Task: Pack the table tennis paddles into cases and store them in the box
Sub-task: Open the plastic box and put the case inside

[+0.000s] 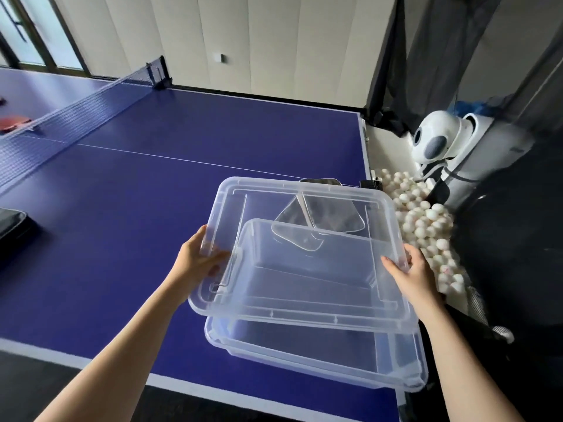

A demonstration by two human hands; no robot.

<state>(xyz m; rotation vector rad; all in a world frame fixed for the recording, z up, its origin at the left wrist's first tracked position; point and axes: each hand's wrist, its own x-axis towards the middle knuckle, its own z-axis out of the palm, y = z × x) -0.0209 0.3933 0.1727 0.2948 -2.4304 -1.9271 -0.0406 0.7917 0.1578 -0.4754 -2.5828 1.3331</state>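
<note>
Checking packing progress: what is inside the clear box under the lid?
Through the clear lid, which both hands hold above it, the box shows only its bare floor. No paddle or case appears inside.

- One clear box (316, 357) is seen
- One clear lid (301, 254) is seen
- Two hands are counted, left (198, 257) and right (411, 269)
- One red paddle (13, 123) is seen
- One black case (12, 223) is seen
- White balls (426, 220), too many for counting, are heaped

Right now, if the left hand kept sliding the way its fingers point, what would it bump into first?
The left hand already grips the clear lid by its edge, fingers pointing right. Going on, it would probably slide under the lid toward the right hand; depth is unclear.
</note>
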